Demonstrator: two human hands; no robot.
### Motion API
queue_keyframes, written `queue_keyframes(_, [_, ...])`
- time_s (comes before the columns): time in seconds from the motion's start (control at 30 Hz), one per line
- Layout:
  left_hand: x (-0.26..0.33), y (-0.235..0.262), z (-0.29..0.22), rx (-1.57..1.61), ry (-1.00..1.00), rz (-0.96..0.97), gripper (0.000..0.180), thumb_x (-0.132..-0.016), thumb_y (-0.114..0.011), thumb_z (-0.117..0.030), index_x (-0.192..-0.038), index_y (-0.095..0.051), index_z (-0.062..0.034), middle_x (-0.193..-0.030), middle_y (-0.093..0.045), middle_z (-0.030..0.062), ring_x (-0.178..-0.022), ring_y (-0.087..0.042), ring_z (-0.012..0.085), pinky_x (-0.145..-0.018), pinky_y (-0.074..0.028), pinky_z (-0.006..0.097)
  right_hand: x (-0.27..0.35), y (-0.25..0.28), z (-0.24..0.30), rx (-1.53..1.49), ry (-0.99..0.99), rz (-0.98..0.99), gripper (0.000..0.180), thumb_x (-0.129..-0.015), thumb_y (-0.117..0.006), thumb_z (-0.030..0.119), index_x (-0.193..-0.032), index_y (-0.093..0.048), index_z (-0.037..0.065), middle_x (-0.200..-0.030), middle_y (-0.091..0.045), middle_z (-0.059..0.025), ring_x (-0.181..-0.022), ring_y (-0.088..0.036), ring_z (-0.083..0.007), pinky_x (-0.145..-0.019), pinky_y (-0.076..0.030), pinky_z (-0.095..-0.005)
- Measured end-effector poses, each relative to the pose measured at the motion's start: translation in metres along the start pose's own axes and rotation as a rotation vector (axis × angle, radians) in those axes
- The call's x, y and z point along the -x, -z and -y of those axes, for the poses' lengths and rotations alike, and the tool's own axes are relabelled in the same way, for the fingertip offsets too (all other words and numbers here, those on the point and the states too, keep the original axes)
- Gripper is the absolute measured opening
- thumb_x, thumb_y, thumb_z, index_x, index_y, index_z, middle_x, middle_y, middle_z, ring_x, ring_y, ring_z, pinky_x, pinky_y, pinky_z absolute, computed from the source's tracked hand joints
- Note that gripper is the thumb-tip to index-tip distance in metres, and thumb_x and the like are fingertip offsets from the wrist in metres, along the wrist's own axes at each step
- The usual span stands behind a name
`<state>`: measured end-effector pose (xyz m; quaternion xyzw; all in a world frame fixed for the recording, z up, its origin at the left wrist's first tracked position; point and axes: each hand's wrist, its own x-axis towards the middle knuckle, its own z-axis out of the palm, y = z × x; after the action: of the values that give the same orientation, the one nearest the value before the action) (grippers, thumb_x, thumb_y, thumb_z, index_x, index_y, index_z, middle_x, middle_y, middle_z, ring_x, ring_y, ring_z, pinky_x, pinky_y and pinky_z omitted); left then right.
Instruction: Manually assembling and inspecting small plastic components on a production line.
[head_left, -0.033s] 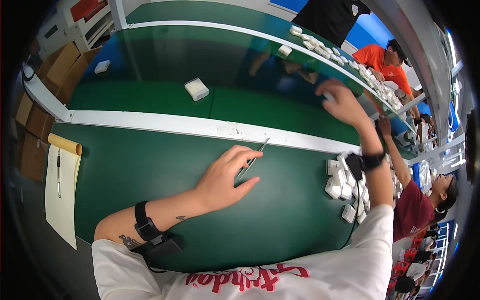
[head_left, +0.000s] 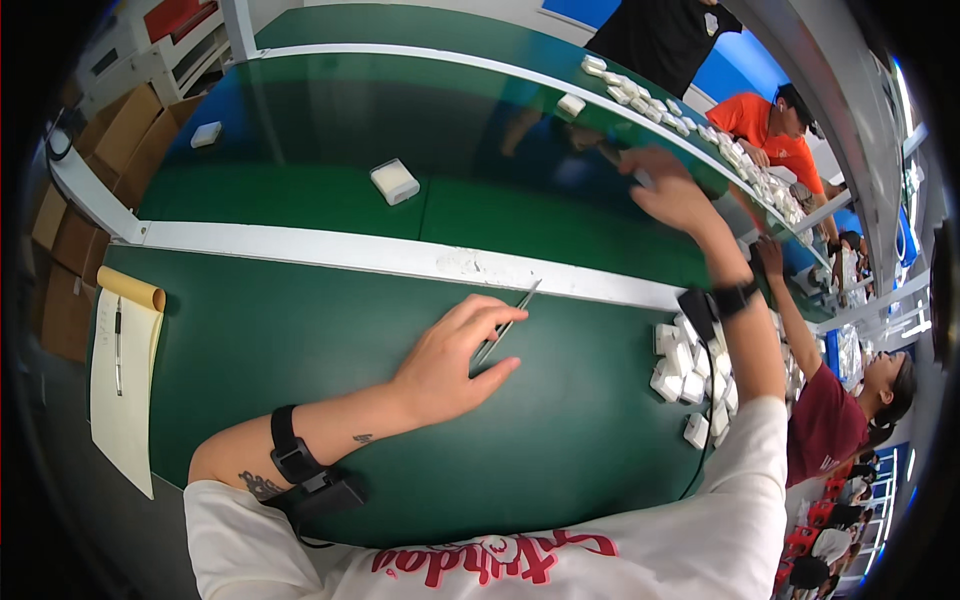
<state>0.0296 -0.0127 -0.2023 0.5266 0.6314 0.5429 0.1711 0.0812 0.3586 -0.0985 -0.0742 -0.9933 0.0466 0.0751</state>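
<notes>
My left hand is over the near green tabletop, its fingers curled over slim metal tweezers. The thumb stands apart from them, and the tweezers' tip reaches over the white rail. Reaching past the rail on the right, my right hand is partly blurred; a small white case shows between its fingers. A heap of similar white cases lies on the tabletop below my right forearm. Farther off, one white case rests alone on the dark green surface, left of my right hand.
A white rail divides the near tabletop from the far surface. A notepad with a pen lies at the left. More cases line the far right ledge. Cardboard boxes stand at left; co-workers are on the right.
My right hand and forearm have shifted slightly left, with the small white case still between the fingers. My left hand and the tweezers stay nearly in place.
</notes>
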Motion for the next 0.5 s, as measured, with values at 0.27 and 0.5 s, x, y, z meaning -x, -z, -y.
queue_keyframes(0.27, [0.003, -0.002, 0.003, 0.037, 0.017, 0.012, 0.039, -0.084, -0.07, -0.005, -0.122, -0.06, -0.0068, -0.118, -0.056, 0.0097, -0.092, -0.06, 0.0202, -0.083, -0.051, 0.033, -0.169, -0.084, -0.04, 0.255, -0.282, 0.177, 0.084, -0.076, -0.055, 0.009, -0.153, -0.031, 0.033, -0.139, -0.052, -0.0208, -0.125, -0.054, -0.0377, -0.103, -0.045, -0.045])
queue_keyframes(0.5, [0.009, 0.0, 0.001, 0.045, -0.016, -0.003, 0.037, -0.085, -0.069, -0.006, -0.121, -0.06, -0.0064, -0.118, -0.056, 0.0089, -0.092, -0.06, 0.0192, -0.082, -0.051, 0.033, -0.178, -0.08, -0.016, 0.129, -0.271, 0.221, 0.069, -0.075, -0.06, 0.01, -0.142, -0.047, 0.025, -0.119, -0.066, -0.0194, -0.117, -0.059, -0.0384, -0.099, -0.047, -0.0451])
